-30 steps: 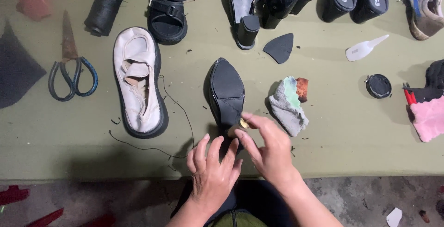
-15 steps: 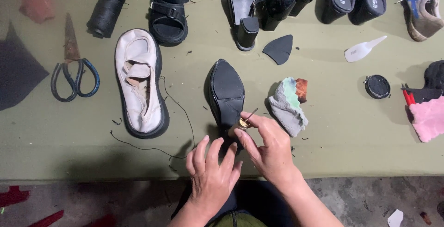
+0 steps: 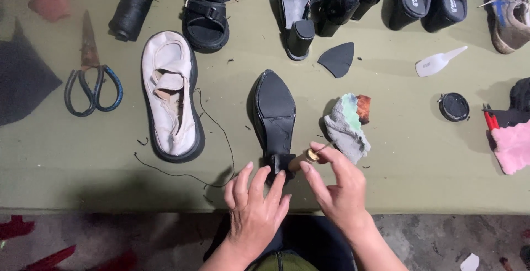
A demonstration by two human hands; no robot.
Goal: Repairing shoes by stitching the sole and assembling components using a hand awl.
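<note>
Awl [image 3: 307,157] now lies flatter in right hand [image 3: 339,188].

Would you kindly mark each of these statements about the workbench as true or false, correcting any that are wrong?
1. The black high-heeled shoe lies sole up in front of the person. True.
2. The right hand holds a wooden-handled tool by the shoe's heel. True.
3. The scissors lie to the right of the cloth. False: they lie far left, beyond the white shoe; the cloth is right of the black shoe.
4. The left hand grips the spool of black thread. False: the spool of black thread lies untouched at the far edge; the left hand is at the shoe's heel.
5. A black sandal sits beyond the white shoe. True.
</note>
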